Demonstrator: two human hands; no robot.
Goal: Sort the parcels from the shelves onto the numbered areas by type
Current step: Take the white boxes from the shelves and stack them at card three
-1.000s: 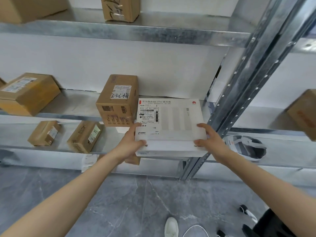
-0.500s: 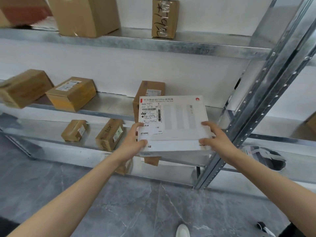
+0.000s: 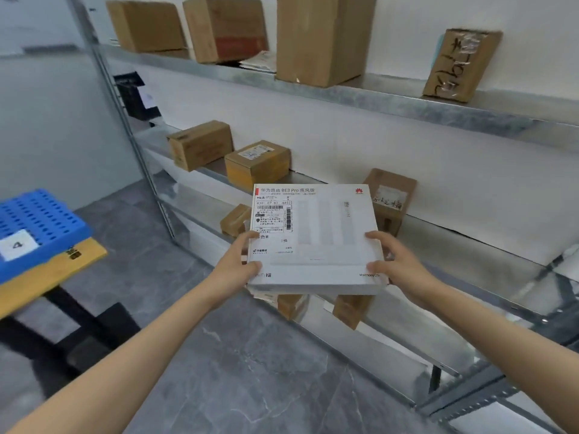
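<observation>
A flat white parcel box (image 3: 326,239) with a shipping label and red logo is held level in front of the metal shelves (image 3: 360,92). My left hand (image 3: 238,261) grips its near-left edge, thumb on top. At the near-right edge my right hand (image 3: 391,261) grips it, thumb on top too. At the far left a blue perforated pallet (image 3: 37,220) carries a white card marked 4, with a yellow board (image 3: 53,274) under it.
Several brown cardboard boxes stand on the top shelf (image 3: 319,36) and the middle shelf (image 3: 257,164); smaller ones sit lower (image 3: 235,219). A shelf upright (image 3: 131,139) rises at left. Grey marble floor (image 3: 250,371) lies below, and a dark frame (image 3: 78,324) supports the pallet.
The view has swung left: the shelves now run off to the right and the blue numbered pallet has come into sight. Both hands keep the same hold on the white box.
</observation>
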